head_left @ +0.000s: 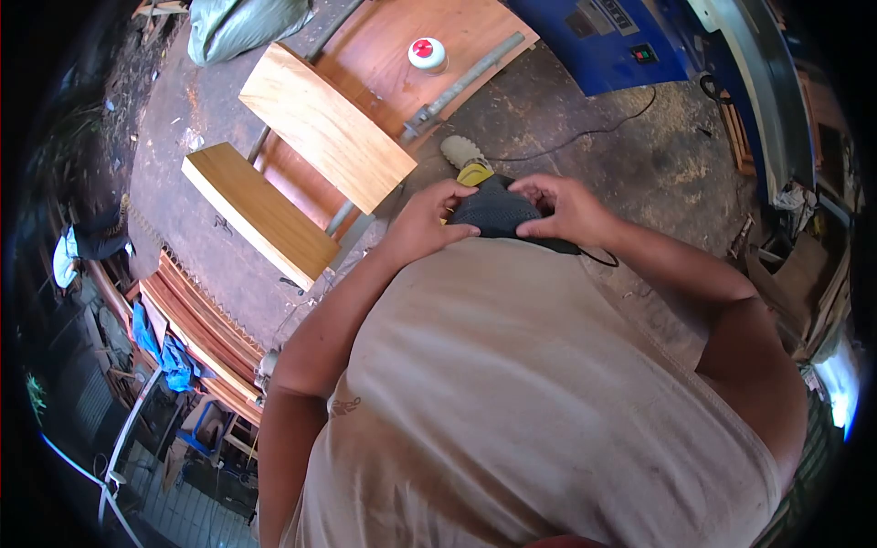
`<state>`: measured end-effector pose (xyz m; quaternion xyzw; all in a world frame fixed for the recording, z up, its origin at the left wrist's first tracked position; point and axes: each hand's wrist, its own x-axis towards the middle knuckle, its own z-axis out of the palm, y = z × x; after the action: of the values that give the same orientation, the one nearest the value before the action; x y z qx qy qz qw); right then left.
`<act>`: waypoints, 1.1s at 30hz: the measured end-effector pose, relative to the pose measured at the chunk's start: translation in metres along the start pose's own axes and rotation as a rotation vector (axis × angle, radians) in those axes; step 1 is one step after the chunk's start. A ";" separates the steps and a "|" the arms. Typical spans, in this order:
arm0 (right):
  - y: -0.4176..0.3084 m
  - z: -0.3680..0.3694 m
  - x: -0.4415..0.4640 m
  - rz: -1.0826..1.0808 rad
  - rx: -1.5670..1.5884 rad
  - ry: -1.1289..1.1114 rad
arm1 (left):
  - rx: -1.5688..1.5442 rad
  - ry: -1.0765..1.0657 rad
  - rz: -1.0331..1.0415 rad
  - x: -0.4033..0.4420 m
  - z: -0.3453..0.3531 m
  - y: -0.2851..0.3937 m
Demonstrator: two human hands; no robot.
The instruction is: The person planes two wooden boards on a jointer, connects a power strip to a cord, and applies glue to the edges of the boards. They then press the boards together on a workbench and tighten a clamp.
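Observation:
In front of my belly is a piece of dark grey mesh-like cloth (498,208), with a thin black cord loop sticking out at its right end. My left hand (427,221) is closed on the cloth's left side, thumb and fingers bent around it. On the opposite side my right hand (568,212) grips it with curled fingers, the thumb lying along the near edge. Just beyond the cloth show a yellow patch (473,173) and a light-coloured shoe (460,151) on the floor. Whether the cloth is fully lifted off my clothing I cannot tell.
Two thick wooden boards (333,123) rest across metal bar clamps (475,78) ahead to the left. A white container with a red top (426,53) stands on a brown panel. At upper right is a blue machine (607,46); stacked planks (206,333) lie left.

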<state>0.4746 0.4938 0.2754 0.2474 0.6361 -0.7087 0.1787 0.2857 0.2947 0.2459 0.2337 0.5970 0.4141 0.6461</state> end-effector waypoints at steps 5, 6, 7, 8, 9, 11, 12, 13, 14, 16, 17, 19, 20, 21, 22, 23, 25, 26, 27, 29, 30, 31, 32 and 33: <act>0.002 -0.008 -0.010 -0.173 0.020 -0.123 | -0.159 -0.032 0.246 -0.009 0.001 0.006; -0.005 -0.008 -0.013 -0.249 -0.053 -0.112 | -0.161 -0.026 0.247 -0.011 -0.001 0.008; -0.010 -0.008 -0.015 -0.327 -0.125 -0.099 | -0.033 -0.035 0.188 -0.012 -0.006 0.010; -0.011 -0.008 -0.014 -0.298 -0.079 -0.121 | 0.095 -0.045 0.128 -0.012 -0.009 0.013; -0.010 -0.008 -0.012 -0.300 -0.079 -0.126 | 0.096 -0.040 0.127 -0.011 -0.007 0.017; -0.005 -0.008 -0.007 -0.388 -0.129 -0.132 | -0.014 -0.077 -0.030 -0.006 0.000 0.025; -0.007 -0.007 -0.005 -0.390 -0.129 -0.133 | -0.013 -0.076 -0.030 -0.006 0.000 0.025; -0.009 -0.006 -0.004 -0.163 0.005 -0.133 | 0.057 -0.060 0.016 -0.006 0.001 0.025; -0.011 -0.003 -0.003 0.066 0.139 -0.134 | 0.124 -0.045 0.060 -0.007 0.002 0.025; -0.012 0.002 0.006 -0.166 -0.129 -0.054 | 0.107 -0.044 0.074 -0.006 0.002 0.022; -0.012 0.005 0.010 -0.398 -0.399 0.030 | 0.089 -0.044 0.092 -0.006 0.002 0.019; -0.016 0.008 0.015 -0.317 -0.444 -0.071 | 0.010 -0.020 0.057 -0.007 0.002 0.012; -0.021 0.008 0.017 -0.293 -0.451 -0.121 | -0.068 0.000 0.024 -0.008 0.001 0.009; -0.024 0.009 0.019 -0.271 -0.459 -0.172 | -0.068 0.007 0.024 -0.010 0.000 0.008; -0.024 0.010 0.019 -0.277 -0.458 -0.178 | -0.108 0.014 -0.017 -0.014 -0.001 0.009; -0.024 0.012 0.018 -0.282 -0.459 -0.135 | -0.146 0.022 -0.056 -0.017 -0.004 0.009; -0.024 0.017 0.016 -0.299 -0.459 -0.102 | -0.123 0.050 -0.065 -0.023 -0.010 0.002; -0.024 0.019 0.015 -0.260 -0.473 -0.067 | -0.103 0.064 -0.072 -0.025 -0.012 -0.003; -0.024 0.021 0.015 -0.218 -0.488 -0.030 | -0.103 0.072 -0.070 -0.027 -0.016 -0.010; -0.025 0.022 0.017 -0.201 -0.506 -0.042 | -0.249 0.201 -0.183 -0.032 -0.024 -0.024; -0.026 0.022 0.018 -0.179 -0.521 -0.048 | -0.250 0.206 -0.180 -0.035 -0.027 -0.032; -0.026 0.023 0.019 -0.182 -0.523 -0.049 | -0.223 0.237 -0.162 -0.040 -0.029 -0.039; -0.027 0.023 0.019 -0.177 -0.512 -0.056 | -0.197 0.268 -0.144 -0.044 -0.031 -0.046; -0.027 0.023 0.020 -0.170 -0.501 -0.063 | -0.198 0.270 -0.142 -0.047 -0.031 -0.049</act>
<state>0.4400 0.4759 0.2876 0.1188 0.8043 -0.5490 0.1939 0.2712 0.2234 0.2289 0.0681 0.6497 0.4519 0.6075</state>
